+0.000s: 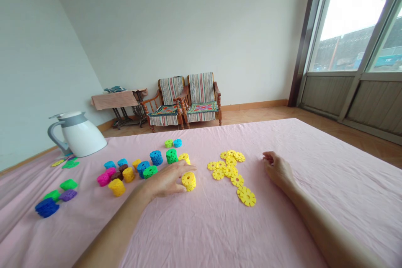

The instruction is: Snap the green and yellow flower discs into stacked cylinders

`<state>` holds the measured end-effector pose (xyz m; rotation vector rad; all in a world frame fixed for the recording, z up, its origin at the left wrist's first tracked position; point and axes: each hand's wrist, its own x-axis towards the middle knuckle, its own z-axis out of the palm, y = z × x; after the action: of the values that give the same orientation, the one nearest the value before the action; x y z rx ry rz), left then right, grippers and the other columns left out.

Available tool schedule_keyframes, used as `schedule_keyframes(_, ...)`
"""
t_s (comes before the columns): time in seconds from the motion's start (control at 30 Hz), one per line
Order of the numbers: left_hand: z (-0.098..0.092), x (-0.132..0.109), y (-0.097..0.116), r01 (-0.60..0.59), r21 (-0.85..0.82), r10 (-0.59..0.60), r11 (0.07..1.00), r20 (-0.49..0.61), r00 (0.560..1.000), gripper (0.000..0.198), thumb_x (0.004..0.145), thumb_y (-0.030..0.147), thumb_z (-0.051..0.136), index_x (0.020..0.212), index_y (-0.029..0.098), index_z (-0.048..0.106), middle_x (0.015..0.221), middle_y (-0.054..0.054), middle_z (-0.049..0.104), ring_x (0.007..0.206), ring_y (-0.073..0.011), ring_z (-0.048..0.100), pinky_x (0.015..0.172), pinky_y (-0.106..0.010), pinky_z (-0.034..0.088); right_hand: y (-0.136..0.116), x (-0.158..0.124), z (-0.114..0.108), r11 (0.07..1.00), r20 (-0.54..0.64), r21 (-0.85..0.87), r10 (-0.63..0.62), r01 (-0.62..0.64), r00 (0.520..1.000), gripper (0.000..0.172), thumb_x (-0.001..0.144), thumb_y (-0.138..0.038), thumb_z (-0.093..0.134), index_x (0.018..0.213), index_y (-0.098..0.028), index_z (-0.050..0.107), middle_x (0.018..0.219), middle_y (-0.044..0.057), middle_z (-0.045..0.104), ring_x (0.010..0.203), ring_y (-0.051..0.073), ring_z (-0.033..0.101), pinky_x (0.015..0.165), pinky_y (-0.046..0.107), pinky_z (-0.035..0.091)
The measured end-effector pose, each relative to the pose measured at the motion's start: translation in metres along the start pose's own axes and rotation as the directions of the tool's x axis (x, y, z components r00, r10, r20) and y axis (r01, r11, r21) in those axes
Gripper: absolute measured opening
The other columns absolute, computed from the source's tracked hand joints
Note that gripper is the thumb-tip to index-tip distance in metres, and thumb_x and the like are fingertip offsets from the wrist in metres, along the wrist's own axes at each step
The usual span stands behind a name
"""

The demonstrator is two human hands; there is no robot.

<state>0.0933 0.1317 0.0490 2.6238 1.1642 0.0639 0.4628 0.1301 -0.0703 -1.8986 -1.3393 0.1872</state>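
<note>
My left hand (pixel 171 178) is closed around a short stack of yellow slotted discs (pixel 189 181), with the thumb at its near side and the fingers reaching over behind it. Just past those fingers stands another yellow stack (pixel 184 158), partly hidden by them. Loose yellow discs (pixel 230 171) lie flat, some overlapping, to the right of the held stack. On the far side of these, my right hand (pixel 278 169) rests on the cloth with loosely bent fingers; nothing shows in it. A green stack (pixel 171 156) and blue stacks (pixel 156 158) stand left of the yellow ones.
Pink cloth (pixel 329 184) covers the table. More disc stacks stand to the left: pink (pixel 103 179), brown (pixel 117 176), yellow (pixel 117 187), purple (pixel 68 195) and dark blue (pixel 47 207). A white jug (pixel 83 136) is at the far left. Two chairs (pixel 202 96) stand beyond the table.
</note>
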Motion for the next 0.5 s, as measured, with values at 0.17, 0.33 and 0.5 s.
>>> schedule_keyframes(0.17, -0.002, 0.010, 0.000, -0.061, 0.037, 0.058, 0.997, 0.086, 0.995, 0.058, 0.064, 0.015, 0.064, 0.119, 0.030, 0.052, 0.115, -0.001, 0.057, 0.109, -0.0230, 0.051, 0.092, -0.031, 0.038, 0.001, 0.001, 0.001, 1.000, -0.004, -0.007, 0.002, -0.002, 1.000, 0.032, 0.077, -0.021, 0.044, 0.105, -0.015, 0.058, 0.092, 0.008, 0.069, 0.083, 0.018, 0.064, 0.071, 0.027, 0.045)
schedule_keyframes(0.33, -0.004, 0.015, 0.002, -0.069, 0.082, 0.058, 0.994, 0.125, 0.990, 0.048, 0.065, 0.017, 0.063, 0.112, 0.026, 0.057, 0.113, -0.001, 0.060, 0.105, -0.0227, 0.054, 0.091, -0.030, 0.039, 0.002, 0.001, 0.001, 1.000, -0.012, -0.009, 0.002, -0.002, 1.000, 0.030, 0.077, -0.021, 0.045, 0.103, -0.017, 0.059, 0.090, 0.007, 0.069, 0.081, 0.017, 0.064, 0.070, 0.026, 0.045)
schedule_keyframes(0.5, -0.005, 0.019, 0.002, -0.065, 0.121, 0.048, 0.991, 0.142, 0.989, 0.040, 0.065, 0.020, 0.061, 0.105, 0.024, 0.060, 0.110, -0.002, 0.062, 0.100, -0.0225, 0.056, 0.087, -0.030, 0.040, 0.002, 0.001, 0.002, 1.000, -0.011, -0.006, 0.000, 0.000, 1.000, 0.030, 0.076, -0.021, 0.045, 0.103, -0.016, 0.059, 0.089, 0.007, 0.069, 0.078, 0.017, 0.064, 0.069, 0.026, 0.045)
